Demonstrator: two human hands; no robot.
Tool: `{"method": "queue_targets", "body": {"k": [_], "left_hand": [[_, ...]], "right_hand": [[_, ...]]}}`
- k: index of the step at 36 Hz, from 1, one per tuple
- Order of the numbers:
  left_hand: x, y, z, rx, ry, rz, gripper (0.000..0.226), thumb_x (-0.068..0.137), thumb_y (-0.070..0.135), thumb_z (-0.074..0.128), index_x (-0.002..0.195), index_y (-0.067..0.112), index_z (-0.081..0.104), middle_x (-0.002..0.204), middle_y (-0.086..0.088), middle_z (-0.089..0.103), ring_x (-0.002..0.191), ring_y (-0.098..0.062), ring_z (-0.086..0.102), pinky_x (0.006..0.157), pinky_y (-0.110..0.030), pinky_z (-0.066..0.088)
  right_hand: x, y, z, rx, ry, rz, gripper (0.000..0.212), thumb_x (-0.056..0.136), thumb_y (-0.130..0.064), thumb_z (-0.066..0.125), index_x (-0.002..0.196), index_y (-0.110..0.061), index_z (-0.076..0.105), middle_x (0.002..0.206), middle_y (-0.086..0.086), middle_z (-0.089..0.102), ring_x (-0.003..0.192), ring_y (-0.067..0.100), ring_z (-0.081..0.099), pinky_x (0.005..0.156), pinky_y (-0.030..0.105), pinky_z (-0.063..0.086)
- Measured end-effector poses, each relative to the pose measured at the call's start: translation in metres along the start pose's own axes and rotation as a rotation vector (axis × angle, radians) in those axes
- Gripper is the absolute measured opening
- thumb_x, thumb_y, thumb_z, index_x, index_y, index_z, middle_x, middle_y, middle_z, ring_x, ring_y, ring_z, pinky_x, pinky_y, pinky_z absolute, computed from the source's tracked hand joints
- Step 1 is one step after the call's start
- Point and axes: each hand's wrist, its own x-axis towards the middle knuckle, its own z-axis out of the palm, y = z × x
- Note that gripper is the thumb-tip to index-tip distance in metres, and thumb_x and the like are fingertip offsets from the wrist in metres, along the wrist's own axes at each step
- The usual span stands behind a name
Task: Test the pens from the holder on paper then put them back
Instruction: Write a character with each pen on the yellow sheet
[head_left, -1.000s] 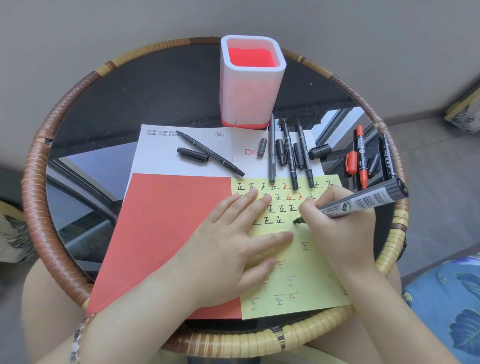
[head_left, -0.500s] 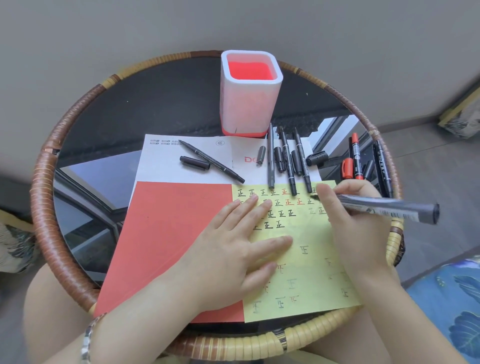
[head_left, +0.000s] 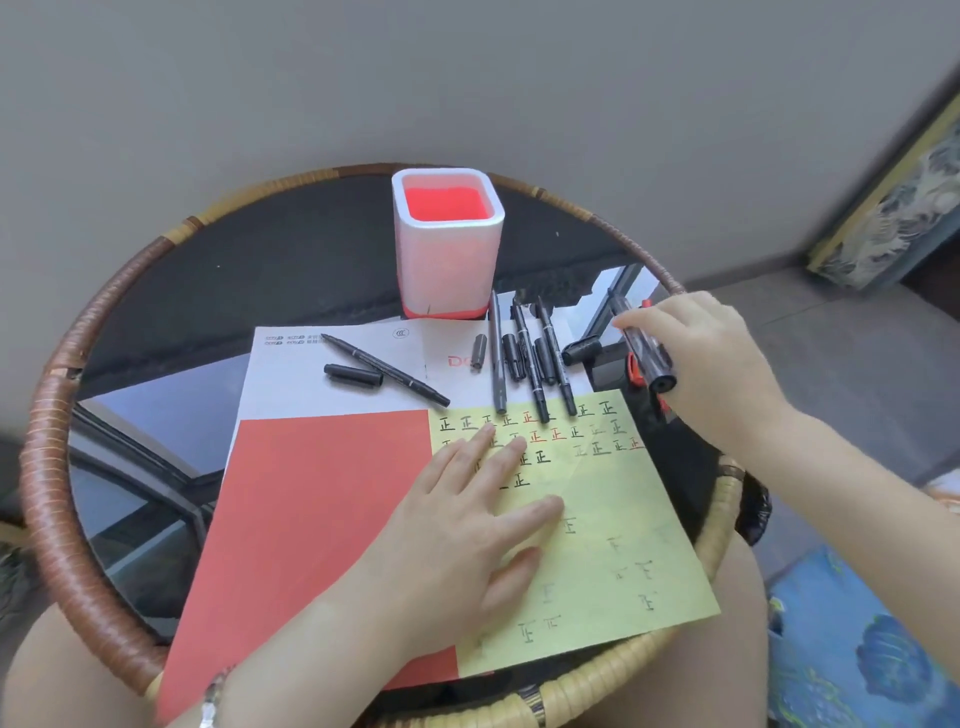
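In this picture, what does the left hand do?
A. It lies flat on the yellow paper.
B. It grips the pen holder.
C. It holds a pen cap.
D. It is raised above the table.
A: the left hand lies with straight fingers on the yellow paper, apart from the pen holder, and holds nothing; the marker is in the right hand.

Round counter (head_left: 49, 499) against a plain grey wall (head_left: 208, 104), in soft, even light.
The counter's rim is wrapped in woven cane, dark brown on the left and pale yellow at the near edge. Its dark glass top mirrors a bright window frame (head_left: 145, 467). The wall fills the upper view. Grey floor (head_left: 857, 353) lies to the right, where a gold-edged framed picture (head_left: 893, 208) stands at the wall's foot. Blue leaf-patterned fabric (head_left: 857, 649) shows at the lower right.
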Motion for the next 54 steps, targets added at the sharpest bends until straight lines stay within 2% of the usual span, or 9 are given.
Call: {"method": "queue_targets", "body": {"k": [6, 9, 15, 19, 32, 37, 42, 49, 54], "left_hand": [[-0.001, -0.003, 0.000, -0.074, 0.023, 0.004, 0.035, 0.085, 0.043, 0.041, 0.116, 0.039, 0.056, 0.136, -0.009, 0.050, 0.130, -0.032, 0.041, 0.108, -0.038, 0.017], [-0.002, -0.003, 0.000, -0.082, 0.017, 0.000, 0.035, 0.085, 0.043, 0.040, 0.116, 0.039, 0.056, 0.136, -0.010, 0.050, 0.130, -0.032, 0.040, 0.107, -0.038, 0.016], [-0.002, -0.002, 0.000, -0.096, 0.010, -0.006, 0.033, 0.086, 0.043, 0.040, 0.116, 0.041, 0.055, 0.137, -0.009, 0.050, 0.131, -0.032, 0.040, 0.107, -0.039, 0.017], [-0.004, -0.003, 0.000, -0.107, 0.013, -0.011, 0.033, 0.086, 0.043, 0.040, 0.114, 0.041, 0.057, 0.135, -0.010, 0.052, 0.128, -0.032, 0.043, 0.106, -0.039, 0.020], [-0.002, -0.002, 0.000, -0.134, 0.001, -0.023, 0.035, 0.085, 0.045, 0.039, 0.116, 0.043, 0.057, 0.137, -0.007, 0.050, 0.130, -0.027, 0.040, 0.109, -0.032, 0.011], [-0.001, -0.002, -0.001, -0.133, 0.002, -0.019, 0.036, 0.084, 0.043, 0.040, 0.114, 0.041, 0.059, 0.134, -0.009, 0.053, 0.127, -0.031, 0.043, 0.107, -0.036, 0.018], [-0.001, -0.001, -0.003, -0.115, 0.006, -0.012, 0.035, 0.084, 0.043, 0.040, 0.112, 0.040, 0.062, 0.132, -0.010, 0.054, 0.126, -0.033, 0.045, 0.106, -0.037, 0.019], [-0.001, -0.001, -0.001, -0.127, -0.007, -0.020, 0.035, 0.085, 0.044, 0.039, 0.113, 0.040, 0.060, 0.134, -0.009, 0.052, 0.128, -0.032, 0.043, 0.107, -0.038, 0.017], [-0.001, -0.001, -0.003, -0.127, -0.012, -0.025, 0.036, 0.086, 0.044, 0.038, 0.114, 0.040, 0.061, 0.134, -0.010, 0.052, 0.128, -0.032, 0.044, 0.107, -0.037, 0.017]], "right_hand": [[0.012, 0.006, 0.027, -0.165, 0.007, -0.045, 0.046, 0.068, 0.016, 0.059, 0.106, -0.008, 0.066, 0.090, 0.015, 0.068, 0.093, 0.038, 0.059, 0.084, 0.047, 0.043], [0.012, 0.009, 0.032, -0.113, -0.008, 0.047, 0.045, 0.079, 0.011, 0.048, 0.113, -0.015, 0.064, 0.102, 0.009, 0.069, 0.105, 0.032, 0.054, 0.093, 0.042, 0.036], [0.011, 0.024, 0.005, 0.110, 0.091, 0.291, 0.027, 0.086, -0.006, 0.049, 0.105, -0.012, 0.067, 0.100, 0.013, 0.069, 0.095, 0.032, 0.057, 0.085, 0.043, 0.045], [0.014, 0.035, -0.005, 0.188, -0.047, 0.479, 0.021, 0.086, -0.018, 0.054, 0.104, -0.017, 0.066, 0.092, 0.004, 0.066, 0.094, 0.027, 0.059, 0.082, 0.035, 0.046], [0.035, 0.015, 0.011, -0.086, -0.298, 0.581, 0.029, 0.082, -0.029, 0.058, 0.106, -0.013, 0.059, 0.097, 0.006, 0.065, 0.078, 0.024, 0.058, 0.059, 0.027, 0.043], [0.037, 0.019, 0.002, 0.306, -0.243, 0.667, 0.016, 0.076, -0.018, 0.061, 0.066, -0.006, 0.060, 0.060, 0.003, 0.046, 0.055, 0.018, 0.042, 0.053, 0.023, 0.034], [0.022, 0.002, -0.031, 0.876, -0.077, 0.723, 0.019, 0.083, -0.020, 0.055, 0.067, -0.012, 0.063, 0.040, -0.010, 0.039, 0.039, 0.008, 0.034, 0.037, 0.011, 0.030], [-0.018, -0.035, -0.038, 1.305, 0.065, 0.710, 0.027, 0.088, -0.006, 0.050, 0.063, -0.012, 0.041, 0.038, -0.008, 0.042, 0.034, 0.006, 0.038, 0.040, 0.015, 0.032], [-0.043, -0.059, -0.020, 1.306, 0.108, 0.657, 0.021, 0.090, -0.013, 0.052, 0.070, -0.007, 0.051, 0.051, 0.005, 0.063, 0.043, 0.017, 0.061, 0.038, 0.020, 0.044]]}}
